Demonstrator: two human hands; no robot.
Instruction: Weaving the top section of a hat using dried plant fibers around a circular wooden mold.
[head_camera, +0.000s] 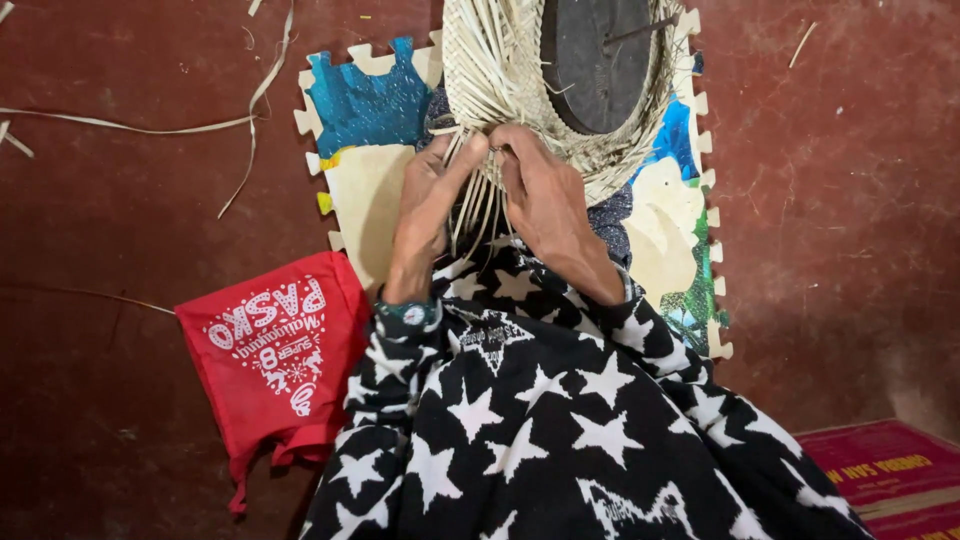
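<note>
Woven straw piece (500, 70), probably a hat or basket, lies at twelve o'clock over a dark round mould (597, 62) on the puzzle-edged foam mat (372, 150). Judging by the tight plaiting above and the loose strips (478, 205) hanging at its near edge, much is woven and the rim remains unfinished. Left hand (428, 195) pinches several strips between fingers and thumb; right hand (545, 195) closes on strands beside it. A red cloth bag (275, 350) lies at eight o'clock on the floor (120, 220).
</note>
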